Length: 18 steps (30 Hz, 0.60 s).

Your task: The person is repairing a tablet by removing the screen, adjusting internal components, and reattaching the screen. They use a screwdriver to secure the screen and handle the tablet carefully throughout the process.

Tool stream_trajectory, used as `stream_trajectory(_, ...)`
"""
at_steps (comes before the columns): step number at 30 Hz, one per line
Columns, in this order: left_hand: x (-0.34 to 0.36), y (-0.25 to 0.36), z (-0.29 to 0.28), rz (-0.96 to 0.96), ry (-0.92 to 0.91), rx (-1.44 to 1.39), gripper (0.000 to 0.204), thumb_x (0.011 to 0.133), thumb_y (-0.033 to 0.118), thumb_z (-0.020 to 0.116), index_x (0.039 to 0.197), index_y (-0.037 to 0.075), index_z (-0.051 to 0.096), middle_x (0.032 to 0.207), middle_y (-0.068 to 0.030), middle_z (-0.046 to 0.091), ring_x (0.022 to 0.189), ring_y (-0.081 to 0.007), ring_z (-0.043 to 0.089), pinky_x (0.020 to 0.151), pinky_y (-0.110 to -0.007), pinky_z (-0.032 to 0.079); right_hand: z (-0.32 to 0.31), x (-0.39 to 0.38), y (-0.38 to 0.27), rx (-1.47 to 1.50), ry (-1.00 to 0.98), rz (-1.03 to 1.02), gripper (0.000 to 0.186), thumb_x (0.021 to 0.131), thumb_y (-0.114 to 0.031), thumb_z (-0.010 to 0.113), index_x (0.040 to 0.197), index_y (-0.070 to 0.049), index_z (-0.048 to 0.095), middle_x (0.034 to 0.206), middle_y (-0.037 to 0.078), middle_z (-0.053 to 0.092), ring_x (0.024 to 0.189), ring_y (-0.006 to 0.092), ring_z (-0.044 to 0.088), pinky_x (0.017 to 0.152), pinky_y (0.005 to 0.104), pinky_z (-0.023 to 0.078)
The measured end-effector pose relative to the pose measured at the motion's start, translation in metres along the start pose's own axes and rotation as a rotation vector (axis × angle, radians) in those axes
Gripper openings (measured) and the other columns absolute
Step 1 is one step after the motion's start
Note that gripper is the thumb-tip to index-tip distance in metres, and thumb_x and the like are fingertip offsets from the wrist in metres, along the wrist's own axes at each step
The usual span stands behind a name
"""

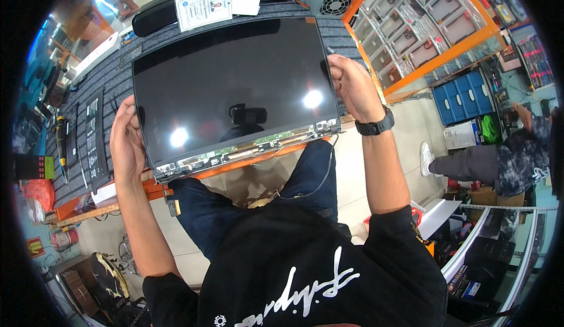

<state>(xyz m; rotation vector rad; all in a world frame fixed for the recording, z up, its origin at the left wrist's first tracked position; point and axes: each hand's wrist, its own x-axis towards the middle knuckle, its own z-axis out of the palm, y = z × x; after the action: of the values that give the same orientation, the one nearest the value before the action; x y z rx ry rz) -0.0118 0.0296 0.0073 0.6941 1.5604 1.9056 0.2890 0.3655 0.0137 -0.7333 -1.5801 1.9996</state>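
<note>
A laptop screen (235, 80) with a dark glossy panel is held up above the bench edge, over my lap. Its lower cover is off, so a green circuit strip (258, 142), metal hinges and thin wires show along the bottom. My left hand (124, 136) grips the left edge, its fingers partly behind the frame. At the right edge, my right hand (352, 86) pinches the frame between thumb and fingers. From the lower right corner a thin cable (329, 165) hangs down, and a short flat connector (174, 205) dangles at the lower left.
On the grey striped mat (111, 71) lie a flat black laptop battery (94, 142) and a yellow-black screwdriver (61, 136). Behind the screen are a photo card (204, 8) and a power supply unit (335, 1). An orange-framed case (423, 27) stands right; another person (523, 151) is beyond.
</note>
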Motion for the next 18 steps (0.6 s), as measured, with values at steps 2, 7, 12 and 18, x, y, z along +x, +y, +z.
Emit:
stream_trajectory(2, 0.007, -0.002, -0.002, -0.018, 0.026, -0.015, 0.033, 0.105, 0.020, 0.049, 0.129, -0.001, 0.060, 0.117, -0.0061, 0.068, 0.107, -0.0094, 0.061, 0.096, -0.024, 0.046, 0.002, 0.005, -0.003, -0.046, 0.006, -0.002, 0.022, 0.102, -0.030, 0.059, 0.096, -0.010, 0.067, 0.077, -0.008, 0.058, 0.065, 0.0021, 0.053, 0.057, 0.0201, 0.041)
stream_trajectory(7, 0.017, -0.008, 0.013, 0.032, 0.120, 0.132, 0.028, 0.106, 0.020, 0.052, 0.124, 0.001, 0.062, 0.114, -0.0044, 0.068, 0.104, -0.0098, 0.061, 0.095, -0.024, 0.046, 0.014, 0.009, -0.003, -0.174, 0.042, -0.085, 0.024, 0.102, -0.027, 0.060, 0.098, -0.005, 0.070, 0.080, -0.006, 0.062, 0.067, 0.0024, 0.052, 0.059, 0.0206, 0.041)
stream_trajectory(12, 0.024, -0.025, -0.001, 0.040, 0.088, 0.136, 0.025, 0.105, 0.018, 0.056, 0.123, 0.002, 0.062, 0.113, -0.0053, 0.069, 0.102, -0.0108, 0.063, 0.093, -0.026, 0.048, 0.010, 0.020, 0.012, -0.182, 0.038, -0.086, 0.027, 0.103, -0.026, 0.060, 0.097, -0.002, 0.070, 0.077, -0.006, 0.062, 0.066, 0.0028, 0.052, 0.058, 0.0222, 0.040)
stream_trajectory(18, 0.036, -0.018, 0.001, -0.019, 0.114, 0.094, 0.027, 0.107, 0.020, 0.053, 0.125, 0.002, 0.061, 0.109, -0.0058, 0.071, 0.092, -0.0093, 0.066, 0.082, -0.023, 0.053, 0.016, 0.027, -0.010, -0.133, 0.046, 0.104, 0.029, 0.103, -0.032, 0.057, 0.098, -0.004, 0.065, 0.070, -0.002, 0.060, 0.056, 0.0089, 0.053, 0.052, 0.0270, 0.042)
